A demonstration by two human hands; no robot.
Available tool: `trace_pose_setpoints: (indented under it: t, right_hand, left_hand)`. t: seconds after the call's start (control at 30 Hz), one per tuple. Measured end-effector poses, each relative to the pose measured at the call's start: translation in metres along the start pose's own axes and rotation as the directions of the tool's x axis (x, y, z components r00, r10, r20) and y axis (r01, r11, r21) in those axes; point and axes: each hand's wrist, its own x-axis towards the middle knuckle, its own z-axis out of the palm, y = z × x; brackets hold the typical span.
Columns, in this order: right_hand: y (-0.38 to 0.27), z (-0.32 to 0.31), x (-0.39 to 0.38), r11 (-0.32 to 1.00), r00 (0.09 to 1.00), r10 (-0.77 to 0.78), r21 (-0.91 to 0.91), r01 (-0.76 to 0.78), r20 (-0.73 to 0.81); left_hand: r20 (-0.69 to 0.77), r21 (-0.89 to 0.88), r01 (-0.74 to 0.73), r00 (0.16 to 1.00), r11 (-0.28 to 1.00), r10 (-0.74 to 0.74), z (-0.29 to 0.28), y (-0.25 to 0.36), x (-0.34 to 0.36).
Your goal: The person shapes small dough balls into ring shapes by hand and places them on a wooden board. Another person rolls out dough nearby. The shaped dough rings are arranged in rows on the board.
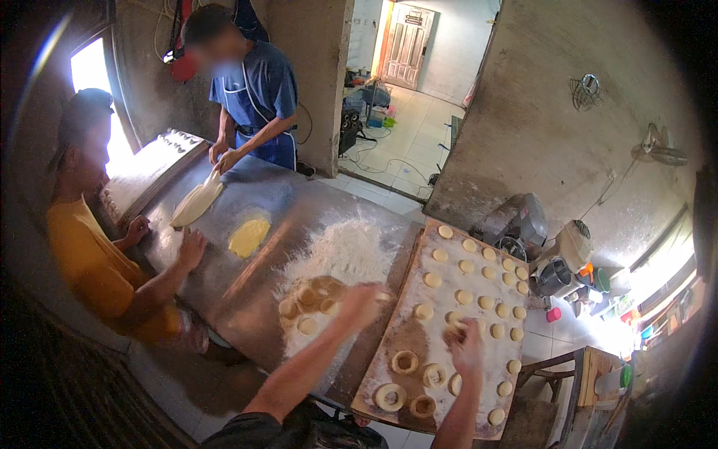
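My left hand point(365, 305), blurred by motion, reaches over the right edge of the metal table with a pale piece of dough point(384, 297) at its closed fingertips. Above the floured board point(419, 340) on the right, my right hand point(465, 346) has its fingers closed on a dough piece point(453, 320), also smeared. Several round dough pieces point(464, 298) lie in loose rows on the board. At its near left corner are dough rings point(390, 396), some pale and some darker in the shade. Left of my left forearm, a few dough rounds point(307, 326) rest in flour.
A heap of flour point(348, 251) covers the middle of the metal table point(217, 262), beside a flat yellow mass point(249, 237). Across the table, a person in a blue apron point(258, 97) stretches a long dough point(198, 202). A person in yellow point(97, 254) stands at left. A wooden stool point(580, 378) stands right.
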Motion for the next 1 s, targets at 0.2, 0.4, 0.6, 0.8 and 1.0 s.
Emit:
trace_pose_setpoints:
  t: [0.2, 0.4, 0.6, 0.8, 1.0]
  right_hand:
    - [-0.081, 0.209, 0.109, 0.98, 0.842, -0.156, -0.028, 0.199, 0.516]
    - [-0.05, 0.309, 0.158, 0.781, 0.886, -0.22, -0.47, 0.41, 0.408]
    - [-0.098, 0.278, 0.125, 0.966, 0.891, -0.202, -0.066, 0.249, 0.408]
    - [-0.125, 0.242, 0.102, 0.911, 0.837, -0.266, 0.408, 0.057, 0.478]
    - [-0.137, 0.241, 0.087, 0.97, 0.961, -0.244, 0.039, 0.241, 0.128]
  left_hand:
    - [-0.064, 0.205, 0.212, 0.977, 0.955, -0.203, -0.063, -0.116, -0.003]
    - [-0.249, 0.383, 0.181, 0.965, 0.906, -0.087, -0.068, -0.128, -0.003]
    - [-0.129, -0.062, 0.193, 0.971, 0.979, -0.199, -0.071, -0.147, 0.011]
    - [0.074, -0.488, 0.229, 0.972, 0.842, -0.222, -0.139, -0.096, 0.009]
    - [0.011, -0.269, 0.118, 0.993, 0.956, -0.119, -0.142, -0.078, 0.016]
